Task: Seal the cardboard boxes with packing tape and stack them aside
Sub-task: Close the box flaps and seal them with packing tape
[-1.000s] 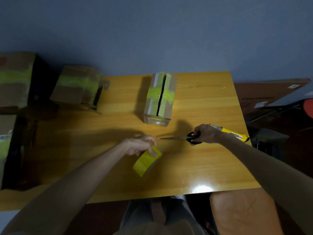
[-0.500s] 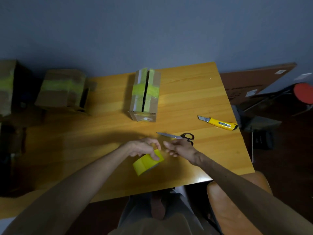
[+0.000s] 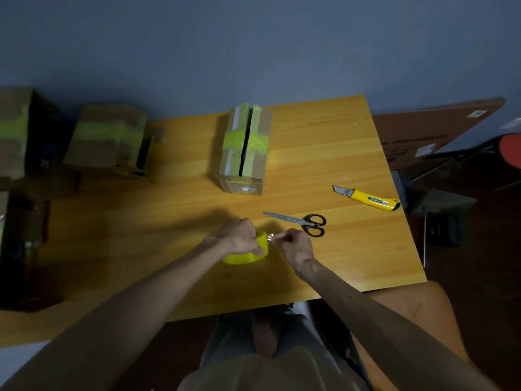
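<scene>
We start with the counter (image 3: 324, 153). Near its far edge stands the cardboard box (image 3: 258, 162) we are to seal. Two top flaps meet along a dark gap, and a yellow-green band of tape crosses it but does not close it. We judge the box to be light and stiff at its corners, with flaps that would spring up and walls that would give if squeezed. It is best held low on the two long sides, pressing the flaps together from above before any tape goes on.

To the left, off the counter's corner, other taped boxes (image 3: 107, 136) sit aside.

Nearer us, the yellow tape roll (image 3: 239, 258) is held just above the counter. It should be light and rigid as a ring, easiest to hold through its core, while the film itself is thin, sticky and quick to fold on itself. The left hand (image 3: 239, 235) has its fingers (image 3: 260, 251) curled around the roll. The right hand (image 3: 296, 244) pinches the free tape end (image 3: 270, 237) just beside it.

The scissors (image 3: 298, 220) lie close behind the right hand. The yellow utility knife (image 3: 369, 199) lies well apart, toward the right edge.

The knife carries a dark strip of print, the box's near face a pale mark, and the flat cardboard (image 3: 428, 131) leaning beyond the counter has white labels. All of this writing is too small for us to read.
</scene>
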